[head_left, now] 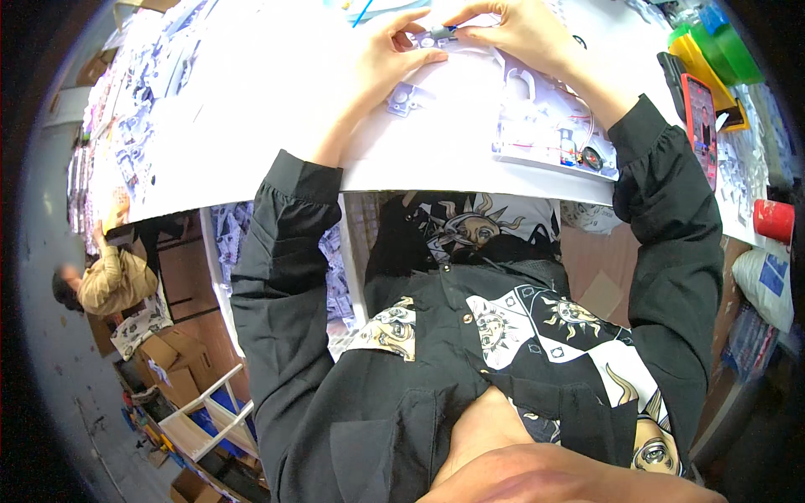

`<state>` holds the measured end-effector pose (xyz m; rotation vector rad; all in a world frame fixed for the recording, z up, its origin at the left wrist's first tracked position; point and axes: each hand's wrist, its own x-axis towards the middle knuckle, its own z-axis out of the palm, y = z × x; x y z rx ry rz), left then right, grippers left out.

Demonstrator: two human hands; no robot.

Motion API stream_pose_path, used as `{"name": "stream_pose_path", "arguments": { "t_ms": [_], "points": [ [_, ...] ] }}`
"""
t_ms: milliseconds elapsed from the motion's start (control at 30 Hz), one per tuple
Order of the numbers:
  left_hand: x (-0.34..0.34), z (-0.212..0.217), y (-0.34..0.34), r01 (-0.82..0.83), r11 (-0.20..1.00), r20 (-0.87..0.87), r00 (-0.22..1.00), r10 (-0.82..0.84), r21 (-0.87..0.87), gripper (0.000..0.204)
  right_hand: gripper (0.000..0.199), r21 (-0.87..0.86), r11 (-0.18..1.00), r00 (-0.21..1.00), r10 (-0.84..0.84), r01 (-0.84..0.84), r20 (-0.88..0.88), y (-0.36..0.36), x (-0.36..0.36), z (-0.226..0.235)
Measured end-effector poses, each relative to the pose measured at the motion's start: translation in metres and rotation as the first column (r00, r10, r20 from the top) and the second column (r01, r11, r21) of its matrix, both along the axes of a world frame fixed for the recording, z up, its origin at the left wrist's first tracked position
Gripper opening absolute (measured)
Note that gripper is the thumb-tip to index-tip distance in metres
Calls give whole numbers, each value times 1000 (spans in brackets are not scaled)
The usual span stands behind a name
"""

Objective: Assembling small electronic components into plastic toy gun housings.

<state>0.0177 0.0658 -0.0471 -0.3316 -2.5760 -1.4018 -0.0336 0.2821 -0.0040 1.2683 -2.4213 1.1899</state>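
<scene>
At the far middle of the white table, my left hand (386, 63) pinches a small grey plastic part (429, 39) between thumb and fingers. My right hand (524, 33) meets it from the right, thumb and forefinger closed on a small blue piece (453, 28) at the part's right end. The fingers cover most of this piece, so its kind cannot be made out. Nearer to me, below my left hand, a similar grey plastic part (404, 100) lies on the table.
A white tray (537, 163) under my right forearm holds wires, a small black wheel and pale parts. Beyond it are a red-cased phone (698, 117), yellow and green containers (725, 50) and a red cup-like object (773, 220). Piled parts (138, 134) and another person (113, 281) are at left.
</scene>
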Motion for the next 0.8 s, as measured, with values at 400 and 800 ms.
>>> {"name": "stream_pose_path", "arguments": {
  "t_ms": [400, 800],
  "points": [
    [-22, -32, -4, 2, 998, -106, 994, -9, -63, 59, 14, -23, 1000, 1000, -7, 7, 1, 0, -2, 6],
    [-24, -42, -8, 16, 1000, -124, 992, -19, -22, 57, 22, 26, 999, 995, 24, -22, -101, -2, -4, 4]
  ]
}}
